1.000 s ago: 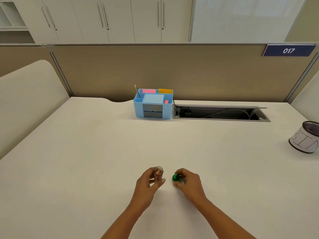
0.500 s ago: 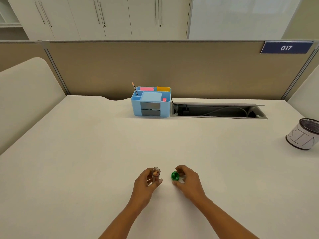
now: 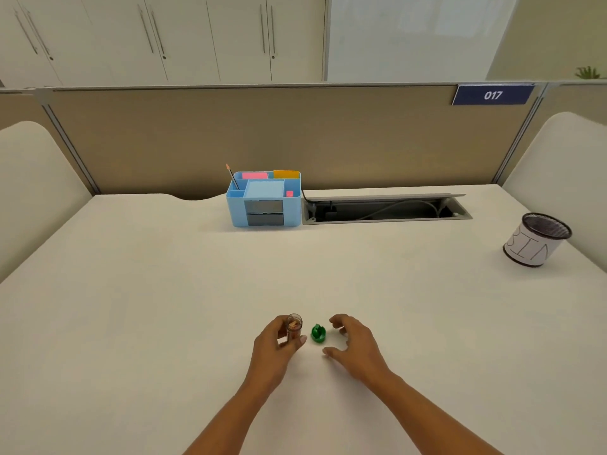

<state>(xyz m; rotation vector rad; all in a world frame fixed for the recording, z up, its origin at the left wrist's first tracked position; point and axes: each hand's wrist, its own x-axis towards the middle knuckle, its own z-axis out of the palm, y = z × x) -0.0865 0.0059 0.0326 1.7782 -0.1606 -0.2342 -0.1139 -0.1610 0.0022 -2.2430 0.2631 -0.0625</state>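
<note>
A small clear container (image 3: 294,328) with orange bits inside stands upright near the front of the white desk (image 3: 164,290). My left hand (image 3: 276,348) grips it between thumb and fingers. Just right of it a green cap-like piece (image 3: 318,333) lies alone on the desk. My right hand (image 3: 356,346) hovers a little to the right of that piece, fingers spread and relaxed, touching nothing.
A blue desk organizer (image 3: 264,200) with a pencil and coloured notes stands at the back. Right of it is an open cable tray (image 3: 384,210). A black mesh cup (image 3: 535,239) labelled BIN stands at the far right. Partition walls border the desk.
My right hand has let go of the green piece and drawn back to the right, fingers opening. The left hand keeps its hold on the container.
</note>
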